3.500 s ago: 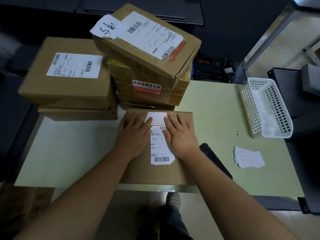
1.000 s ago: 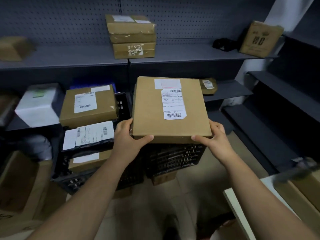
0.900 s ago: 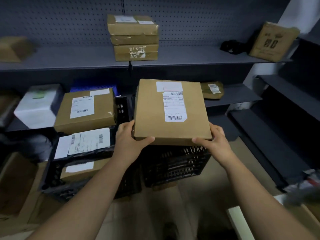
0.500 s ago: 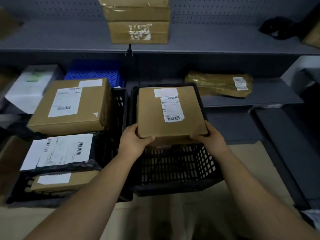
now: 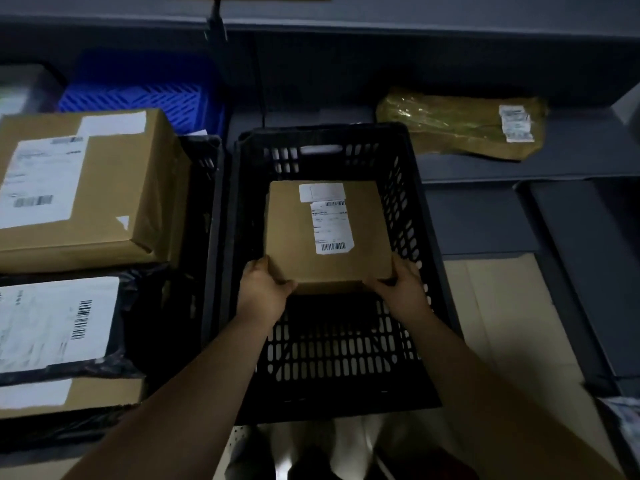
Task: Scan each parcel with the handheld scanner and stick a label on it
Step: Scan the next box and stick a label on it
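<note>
Gripping the parcel (image 5: 294,237) by its near corners, the left hand (image 5: 265,292) holds the 7 o'clock corner and the right hand (image 5: 401,292) the 5 o'clock one. The thumbs lie on top and the fingers are hidden beneath. From both grips the parcel reaches toward 12 o'clock with its label (image 5: 330,223) up, and its long axis seems to run 6 to 12. It sits level inside the black crate (image 5: 322,133), nearer the 12 o'clock wall. Neither hand is nearer. I cannot tell whether it touches the crate floor, so releasing likely needs lowering first.

Both arms reach forward and down.
Left hand (image 5: 265,292) and right hand (image 5: 403,289) clasp the near corners of the parcel (image 5: 329,237) between their fingers.
</note>
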A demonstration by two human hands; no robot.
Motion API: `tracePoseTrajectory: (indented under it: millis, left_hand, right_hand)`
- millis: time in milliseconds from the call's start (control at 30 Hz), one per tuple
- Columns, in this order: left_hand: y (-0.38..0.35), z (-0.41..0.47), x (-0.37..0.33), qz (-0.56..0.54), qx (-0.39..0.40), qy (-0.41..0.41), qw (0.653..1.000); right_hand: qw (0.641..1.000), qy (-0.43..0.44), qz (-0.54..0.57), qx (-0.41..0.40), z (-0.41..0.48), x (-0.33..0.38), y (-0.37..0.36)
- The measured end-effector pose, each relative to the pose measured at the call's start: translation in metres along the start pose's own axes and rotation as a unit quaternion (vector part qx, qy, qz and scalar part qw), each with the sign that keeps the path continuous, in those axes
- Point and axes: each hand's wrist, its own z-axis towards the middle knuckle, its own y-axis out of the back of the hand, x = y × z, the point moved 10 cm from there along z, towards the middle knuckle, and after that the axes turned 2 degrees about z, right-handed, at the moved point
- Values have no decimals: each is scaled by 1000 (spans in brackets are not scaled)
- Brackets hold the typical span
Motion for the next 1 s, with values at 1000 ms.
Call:
tracePoseTrajectory:
  millis: [1000]
  left_hand:
    - [61, -118, -120, 114, 95, -418, 896]
  right_hand:
    - [966, 188, -124, -126, -151, 97, 58]
